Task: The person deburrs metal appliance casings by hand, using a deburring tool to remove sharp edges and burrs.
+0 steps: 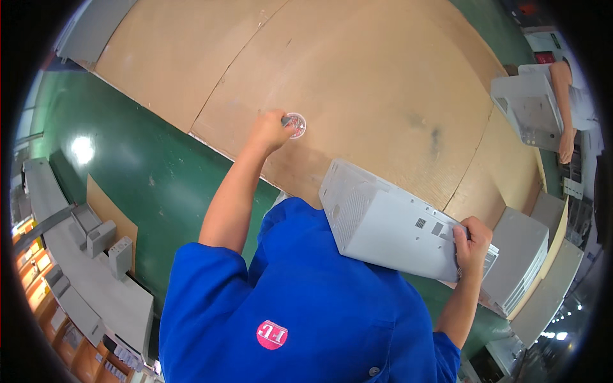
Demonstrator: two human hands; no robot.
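Observation:
My left hand (pixel 273 132) is closed, its fingertips at the rim of a small white cup (pixel 304 126) on the tan tabletop. Something dark and small shows between those fingers; its kind I cannot make out. Red and silvery bits fill the cup. A grey metal casing (pixel 389 220) with a perforated end and small vent patches leans against my body at the table's near edge. At its right end my right hand (pixel 471 242) grips it, fingers curled into a dark opening.
The tan tabletop (pixel 357 76) stretches away ahead. More grey casings (pixel 517 249) stand to my right. At the far right another person's arm (pixel 563 112) reaches past a grey casing (pixel 527 108). Green floor (pixel 153 172) and a grey bench (pixel 96 274) with metal parts lie at left.

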